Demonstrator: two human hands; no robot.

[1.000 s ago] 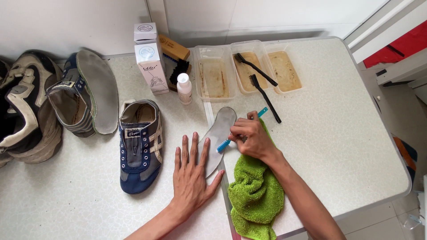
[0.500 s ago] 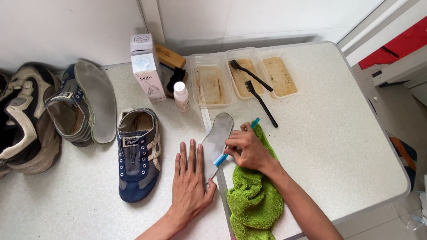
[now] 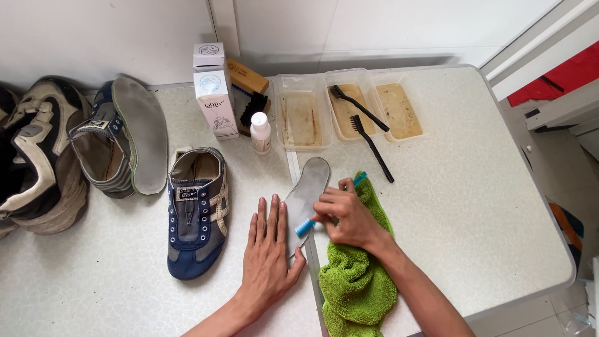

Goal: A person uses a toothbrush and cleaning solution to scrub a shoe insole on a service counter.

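Fingers [image 3: 340, 203] gripping blue brush [image 3: 306, 226], grey insole [image 3: 307, 190]

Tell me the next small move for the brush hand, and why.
Probably draw the blue brush along the grey insole toward its far end: the right hand has its bristles at the near part, and the left hand lies flat beside it, steadying the edge.

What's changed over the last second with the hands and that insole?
The right hand has drawn the blue brush down the grey insole, from near its middle toward the heel end. The left hand stays flat, pinning the insole. The green cloth, blue shoe and trays haven't moved.
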